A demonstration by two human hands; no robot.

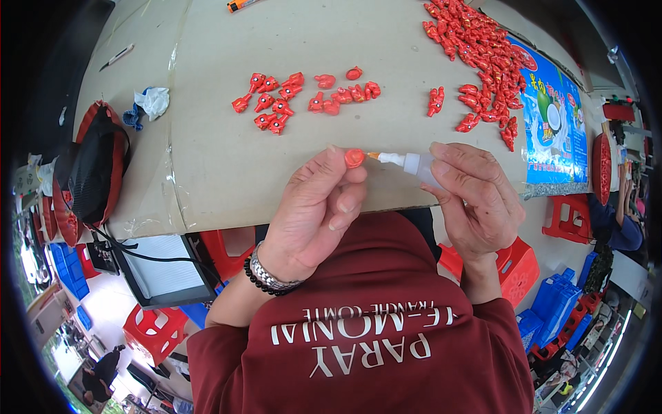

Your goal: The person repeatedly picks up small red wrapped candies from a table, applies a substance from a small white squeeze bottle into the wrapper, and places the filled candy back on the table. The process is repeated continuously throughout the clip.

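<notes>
Between the thumb and fingers of my left hand (321, 196) is a small round red piece (354, 158). My right hand (479, 196) grips a white squeeze bottle (418, 168), its thin amber tip pointing left at the red piece. The tip is at the piece's edge; I cannot tell whether they touch. Beyond my hands lies a loose group of small red figures (263, 103) with black-and-white eye spots. Beside it runs a short row of red pieces (343, 96). A single red figure (435, 101) lies farther right.
A large heap of red figures (483, 58) covers the table's far right, next to a blue printed sheet (552, 117). On the left are a crumpled white tissue (153, 102), a white pen (117, 56) and a black-and-red bag (100, 165). Red stools (153, 332) stand below table height.
</notes>
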